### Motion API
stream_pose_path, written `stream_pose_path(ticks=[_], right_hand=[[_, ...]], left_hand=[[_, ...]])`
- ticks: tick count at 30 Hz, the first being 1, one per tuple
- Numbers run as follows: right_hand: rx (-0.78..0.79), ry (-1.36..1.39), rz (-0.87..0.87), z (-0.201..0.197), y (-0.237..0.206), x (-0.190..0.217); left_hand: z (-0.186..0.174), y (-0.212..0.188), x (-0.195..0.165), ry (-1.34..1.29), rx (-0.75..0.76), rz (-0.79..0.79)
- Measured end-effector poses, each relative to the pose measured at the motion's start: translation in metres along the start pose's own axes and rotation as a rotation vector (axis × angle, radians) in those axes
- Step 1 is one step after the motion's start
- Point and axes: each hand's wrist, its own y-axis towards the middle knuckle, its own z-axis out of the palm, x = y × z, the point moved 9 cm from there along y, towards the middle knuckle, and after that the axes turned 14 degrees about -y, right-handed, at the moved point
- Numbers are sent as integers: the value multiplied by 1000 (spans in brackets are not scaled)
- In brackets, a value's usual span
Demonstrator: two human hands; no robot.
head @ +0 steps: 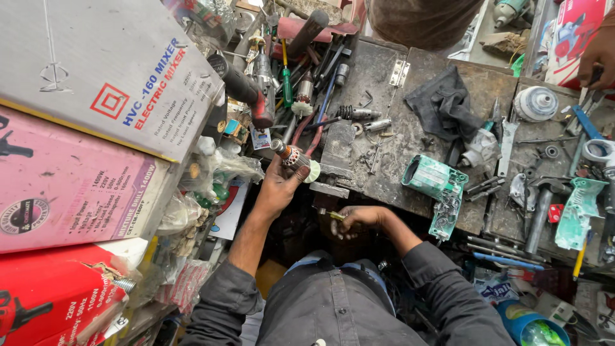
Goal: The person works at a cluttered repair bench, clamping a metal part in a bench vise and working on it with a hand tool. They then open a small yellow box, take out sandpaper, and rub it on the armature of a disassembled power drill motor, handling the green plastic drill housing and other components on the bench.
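A person in a dark grey shirt looks straight down at a cluttered, greasy workbench. The left hand is raised in front of a small steel vise bolted at the bench's near edge, and its fingers are curled around a motor armature, a short rotor with copper windings and a pale fan disc at one end; the armature sits just left of the vise, tilted, its shaft pointing up and away. The right hand hangs below the vise, close to the body, fingers closed in a pinch on a small yellow-tipped tool, probably a screwdriver or pick, though its tip is too small to read. Right of the vise lie a green tool housing split open, a dark rag and loose screws; behind the vise is a heap of screwdrivers and a red-handled power tool. Stacked cartons fill the space far left of the vise. Another person's hand shows at the bench's far right corner. Judging from the pose, good handling here means gripping the armature by its core rather than its windings, keeping it steady, and bringing the tool in gently.
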Motion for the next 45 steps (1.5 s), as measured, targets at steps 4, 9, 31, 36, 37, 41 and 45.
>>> stream_pose_path(ticks=[4,9,31,36,37,41,45], right_hand=[[-165,-335,132,-21,2,4],[-548,-485,196,-20,-4,21],[-1133,-666,57,-4,-38,51],[-1244,-690,169,-7,-40,48],[-1255,-693,168,-7,-39,48],[-1272,-665,181,-6,-40,47],[-1307,-680,98,-4,-44,52]], left_hand=[[1,1,3,9,-8,-10],[-5,-1,6,45,-80,-53],[10,-2,12,6,-73,-30],[26,5,7,1,-64,-22],[28,5,8,12,-66,-50],[33,5,8,8,-56,-63],[30,4,11,43,-46,-51]])
